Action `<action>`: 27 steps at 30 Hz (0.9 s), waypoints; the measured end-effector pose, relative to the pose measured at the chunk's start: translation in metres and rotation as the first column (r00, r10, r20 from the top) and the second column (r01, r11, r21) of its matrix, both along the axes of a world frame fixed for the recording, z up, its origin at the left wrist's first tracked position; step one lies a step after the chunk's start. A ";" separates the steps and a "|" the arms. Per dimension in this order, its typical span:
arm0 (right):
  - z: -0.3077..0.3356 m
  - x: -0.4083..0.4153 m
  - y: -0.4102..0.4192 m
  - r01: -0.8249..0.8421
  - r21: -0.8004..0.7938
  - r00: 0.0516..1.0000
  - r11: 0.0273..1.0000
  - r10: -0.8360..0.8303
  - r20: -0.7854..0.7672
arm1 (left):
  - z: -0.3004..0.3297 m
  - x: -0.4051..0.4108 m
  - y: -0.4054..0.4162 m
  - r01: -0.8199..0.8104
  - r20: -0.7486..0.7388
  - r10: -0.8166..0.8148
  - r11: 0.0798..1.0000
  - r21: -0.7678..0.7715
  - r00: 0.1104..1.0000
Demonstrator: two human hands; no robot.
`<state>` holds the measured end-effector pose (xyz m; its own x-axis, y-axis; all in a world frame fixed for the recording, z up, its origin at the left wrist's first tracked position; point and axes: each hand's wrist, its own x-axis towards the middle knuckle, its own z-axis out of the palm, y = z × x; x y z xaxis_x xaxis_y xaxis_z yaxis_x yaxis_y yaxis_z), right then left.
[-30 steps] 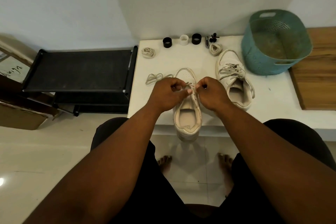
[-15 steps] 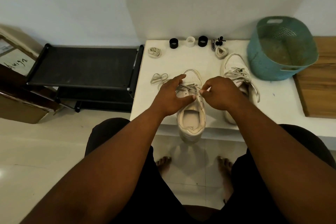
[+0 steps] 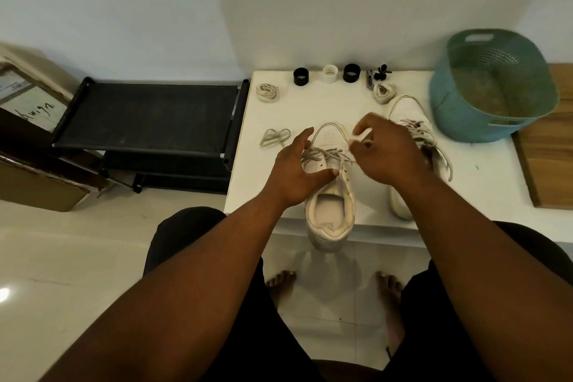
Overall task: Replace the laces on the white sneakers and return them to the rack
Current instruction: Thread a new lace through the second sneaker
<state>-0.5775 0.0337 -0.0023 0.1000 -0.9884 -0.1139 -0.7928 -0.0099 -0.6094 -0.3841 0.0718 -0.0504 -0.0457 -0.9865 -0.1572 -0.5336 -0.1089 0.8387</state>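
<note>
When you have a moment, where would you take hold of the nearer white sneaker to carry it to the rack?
Probably at the heel collar of the nearer white sneaker, coming from above on the person's side: the heel overhangs the white table edge and its opening faces up, clear of both hands.

Wall: plain white, upper frame.
Floor: glossy pale tile, lower left.
Table: white, centre right.

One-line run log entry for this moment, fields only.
step: lacing near sneaker | left hand: steadies its side | right hand: pinches lace end | second sneaker: on table | rack: no shoes
</note>
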 end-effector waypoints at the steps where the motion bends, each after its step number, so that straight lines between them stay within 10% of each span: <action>1: -0.002 0.001 0.000 -0.086 0.070 0.985 0.994 0.096 -0.142 | -0.001 0.000 -0.001 0.000 -0.005 0.000 1.000 0.007 1.000; 5: 0.001 0.003 -0.004 -0.162 0.151 0.967 0.975 0.187 -0.170 | -0.006 0.000 -0.002 -0.021 -0.020 0.022 0.999 0.029 1.000; 7: 0.009 0.001 -0.006 0.009 0.029 0.996 1.000 -0.012 0.089 | -0.008 0.000 -0.002 -0.032 -0.022 0.033 0.999 0.038 0.999; 10: 0.019 -0.001 -0.005 0.227 0.153 0.735 0.962 -0.272 0.621 | -0.011 0.000 -0.003 -0.042 -0.012 0.043 0.997 0.068 0.999; 14: 0.007 -0.001 -0.009 -0.057 0.137 0.998 0.989 0.055 0.025 | -0.010 -0.001 -0.003 -0.054 -0.078 0.063 0.992 0.112 0.995; 18: 0.004 0.005 -0.011 -0.164 0.285 0.931 0.945 0.243 -0.271 | -0.009 0.000 -0.003 -0.089 -0.115 0.107 0.985 0.149 0.988; 21: 0.014 0.002 -0.017 0.016 0.140 0.999 0.990 -0.023 0.047 | -0.008 0.000 -0.003 -0.091 -0.125 0.115 0.979 0.180 0.985; 24: 0.026 -0.001 -0.015 0.147 0.371 0.640 0.917 -0.374 0.671 | -0.009 0.000 -0.004 -0.083 -0.126 0.107 0.979 0.188 0.986; 25: 0.027 -0.001 -0.014 0.117 0.389 0.624 0.914 -0.373 0.687 | -0.009 0.000 -0.005 -0.083 -0.132 0.109 0.978 0.191 0.985; 27: 0.018 0.000 -0.015 0.026 0.244 0.925 0.969 -0.116 0.362 | -0.008 0.000 -0.005 -0.089 -0.160 0.123 0.975 0.203 0.980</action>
